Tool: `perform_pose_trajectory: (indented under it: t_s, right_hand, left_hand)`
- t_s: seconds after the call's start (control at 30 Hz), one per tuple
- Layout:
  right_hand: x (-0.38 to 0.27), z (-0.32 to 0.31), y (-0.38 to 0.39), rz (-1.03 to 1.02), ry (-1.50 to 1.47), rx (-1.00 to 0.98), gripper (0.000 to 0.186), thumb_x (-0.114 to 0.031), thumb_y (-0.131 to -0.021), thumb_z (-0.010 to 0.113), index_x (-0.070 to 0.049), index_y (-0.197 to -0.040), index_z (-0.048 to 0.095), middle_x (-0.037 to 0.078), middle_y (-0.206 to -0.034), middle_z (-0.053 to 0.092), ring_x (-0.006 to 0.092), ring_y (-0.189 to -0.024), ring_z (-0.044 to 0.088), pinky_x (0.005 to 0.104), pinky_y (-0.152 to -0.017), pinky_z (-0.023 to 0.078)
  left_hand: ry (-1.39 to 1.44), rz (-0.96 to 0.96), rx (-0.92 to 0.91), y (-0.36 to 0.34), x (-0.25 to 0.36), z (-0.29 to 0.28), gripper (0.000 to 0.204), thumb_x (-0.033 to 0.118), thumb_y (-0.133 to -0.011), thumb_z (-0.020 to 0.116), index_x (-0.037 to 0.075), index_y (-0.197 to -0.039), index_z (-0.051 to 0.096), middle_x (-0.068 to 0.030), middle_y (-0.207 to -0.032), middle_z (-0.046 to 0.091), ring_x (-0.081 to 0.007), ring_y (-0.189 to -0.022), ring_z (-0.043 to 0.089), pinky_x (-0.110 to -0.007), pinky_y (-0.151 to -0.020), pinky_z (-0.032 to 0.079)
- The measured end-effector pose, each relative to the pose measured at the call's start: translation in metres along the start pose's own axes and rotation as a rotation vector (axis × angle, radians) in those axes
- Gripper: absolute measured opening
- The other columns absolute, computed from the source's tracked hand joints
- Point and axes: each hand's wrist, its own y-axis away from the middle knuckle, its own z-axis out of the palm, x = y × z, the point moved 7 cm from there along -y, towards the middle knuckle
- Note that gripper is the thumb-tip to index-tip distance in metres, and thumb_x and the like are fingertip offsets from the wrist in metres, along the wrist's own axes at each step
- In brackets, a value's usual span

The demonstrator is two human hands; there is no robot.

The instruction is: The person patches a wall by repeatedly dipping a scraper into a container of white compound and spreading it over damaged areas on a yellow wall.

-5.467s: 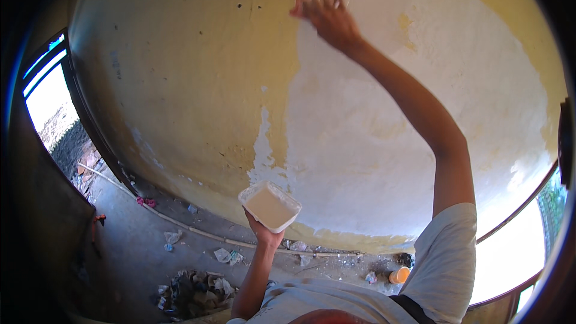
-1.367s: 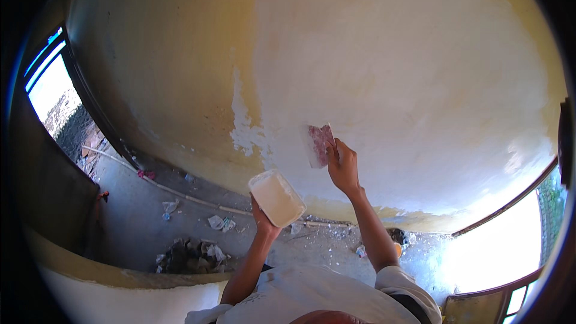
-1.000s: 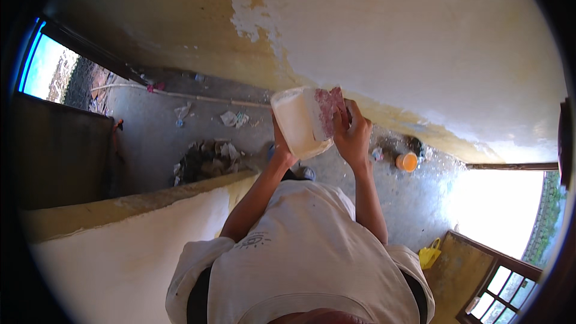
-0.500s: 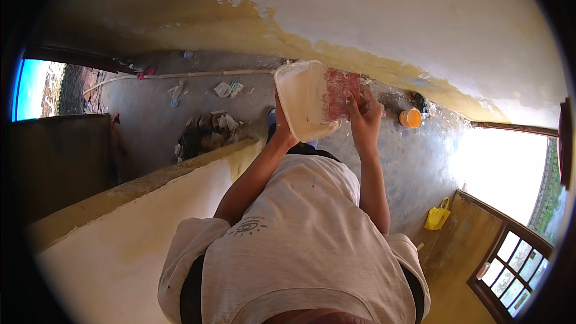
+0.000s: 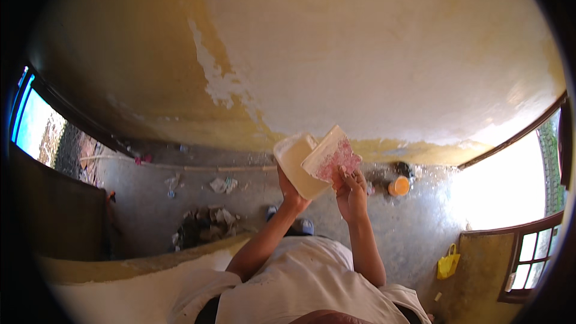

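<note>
My left hand (image 5: 293, 197) is closed around the near side of a shallow cream plastic tub (image 5: 295, 155); pale paste coats its inside. With the fingers of my right hand (image 5: 351, 193) I grip a flat red-and-white putty spreader (image 5: 337, 157), smeared with pale filler. It is tilted and overlaps the right side of the tub; whether it touches the rim I cannot tell. Beyond both hands rises the wall (image 5: 360, 60), largely covered with a whitish coat, with bare yellowish patches at the left and along its foot.
An orange bucket (image 5: 398, 186) stands on the floor near the wall's foot. A heap of rubble and scraps (image 5: 207, 228) lies at the left, beside a low wall (image 5: 150, 267). A long pole (image 5: 204, 168) runs along the floor. A yellow bag (image 5: 447, 263) is at the right, near a window (image 5: 533, 264).
My view has tilted up toward the wall. The spreader has turned from lying flat across the tub to a slant, its far edge raised. Both hands keep their hold.
</note>
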Motion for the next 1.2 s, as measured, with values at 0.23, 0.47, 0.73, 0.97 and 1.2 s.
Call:
perform_pose_trajectory:
  t_s: [0.23,0.47,0.73,0.97,1.2]
  right_hand:
    - [-0.126,0.152,-0.081,-0.527,0.489,-0.285,0.023,-0.003,-0.1,0.059,-0.001,-0.123,0.064,0.004,-0.102,0.069,0.0125,-0.09,0.068,0.0267,-0.075,0.052]
    - [-0.28,0.399,-0.107,-2.008,1.431,-0.242,0.031,-0.001,-0.092,0.066,-0.011,-0.122,0.07,0.01,-0.105,0.074,0.0273,-0.09,0.071,0.0374,-0.074,0.058]
    - [-0.297,0.497,-0.201,-2.236,2.118,0.244,0.044,-0.004,-0.09,0.061,-0.011,-0.133,0.064,0.007,-0.123,0.066,0.026,-0.105,0.065,0.0396,-0.086,0.057]
    - [-0.172,0.374,-0.228,-2.029,2.203,-0.181,0.056,-0.008,-0.087,0.063,-0.009,-0.142,0.053,0.006,-0.125,0.06,0.0243,-0.108,0.061,0.04,-0.089,0.055]
    - [-0.254,0.429,-0.175,-2.158,1.872,-0.098,0.043,0.002,-0.084,0.065,-0.014,-0.123,0.071,0.006,-0.117,0.072,0.0242,-0.107,0.067,0.0417,-0.084,0.053]
  left_hand:
    - [0.011,0.088,-0.081,-0.034,0.062,0.034,0.064,0.065,-0.105,0.037,0.021,-0.15,0.047,-0.0007,-0.142,0.057,-0.0238,-0.131,0.056,-0.046,-0.108,0.049]
    - [-0.077,0.222,-0.126,-0.047,0.128,0.02,0.065,0.068,-0.103,0.037,0.024,-0.15,0.046,0.0021,-0.143,0.056,-0.0222,-0.133,0.054,-0.046,-0.109,0.048]
    - [-0.012,0.151,-0.1,-0.025,0.144,0.005,0.064,0.066,-0.104,0.038,0.024,-0.152,0.045,0.0031,-0.146,0.054,-0.0215,-0.136,0.052,-0.045,-0.113,0.045]
    - [0.025,0.146,-0.114,-0.017,0.156,-0.025,0.062,0.065,-0.104,0.039,0.023,-0.15,0.047,0.0033,-0.145,0.055,-0.0214,-0.134,0.053,-0.045,-0.112,0.046]
    - [-0.029,0.188,-0.098,-0.024,0.171,-0.047,0.067,0.07,-0.102,0.038,0.025,-0.153,0.045,0.0026,-0.149,0.053,-0.0241,-0.137,0.051,-0.049,-0.114,0.043]
